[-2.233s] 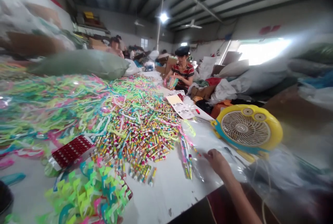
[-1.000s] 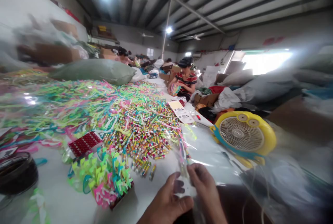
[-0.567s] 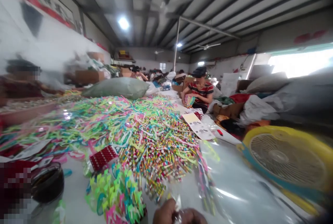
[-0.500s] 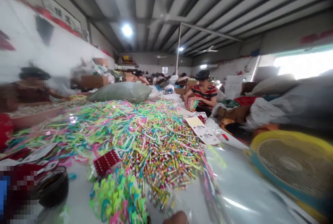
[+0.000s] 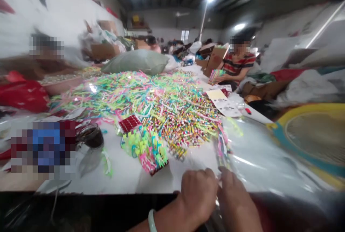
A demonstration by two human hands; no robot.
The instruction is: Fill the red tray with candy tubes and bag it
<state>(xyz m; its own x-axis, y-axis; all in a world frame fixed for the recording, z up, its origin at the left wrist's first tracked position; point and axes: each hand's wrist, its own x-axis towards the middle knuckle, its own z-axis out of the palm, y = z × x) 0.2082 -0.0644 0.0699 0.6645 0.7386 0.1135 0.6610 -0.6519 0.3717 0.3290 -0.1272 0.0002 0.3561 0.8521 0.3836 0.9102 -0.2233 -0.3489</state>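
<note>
My left hand (image 5: 198, 193) and my right hand (image 5: 235, 196) meet at the near edge of the white table (image 5: 126, 176), fingers pinched together on a clear plastic bag (image 5: 219, 183) held between them. A pale bangle circles my left wrist. Just beyond the hands lie a bundle of neon plastic pieces (image 5: 147, 149) and a strip of coloured sticks (image 5: 222, 145) on clear film. A big heap of small multicoloured sticks (image 5: 178, 117) spreads across the table's middle.
A yellow and blue fan (image 5: 309, 136) stands at the right. A red perforated card (image 5: 129, 123) and a dark round tin (image 5: 90, 136) lie left of the heap. A person in a striped shirt (image 5: 237, 64) sits at the far right; a grey sack (image 5: 137, 61) lies behind.
My right hand left the film and my left hand joined it on the clear bag. The view swung up and left, then dropped, so both hands show again at the table's edge.
</note>
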